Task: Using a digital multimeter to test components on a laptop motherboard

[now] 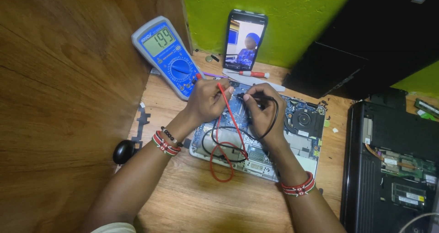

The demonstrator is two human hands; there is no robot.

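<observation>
Opened laptop [299, 137] lying near the middle of the wooden table [196, 201], board upward. Left hand [208, 100] pinched on the red probe [225, 98]; right hand [263, 114] pinched on the black probe [254, 97]; both tips meet the board near the laptop's rear edge, hands just beside each other. Leads loop across the board. Blue multimeter [167, 55] leans at the table's rear left; phone [244, 39] stands against the green wall; a second opened laptop [388, 164] lies at the right edge.
</observation>
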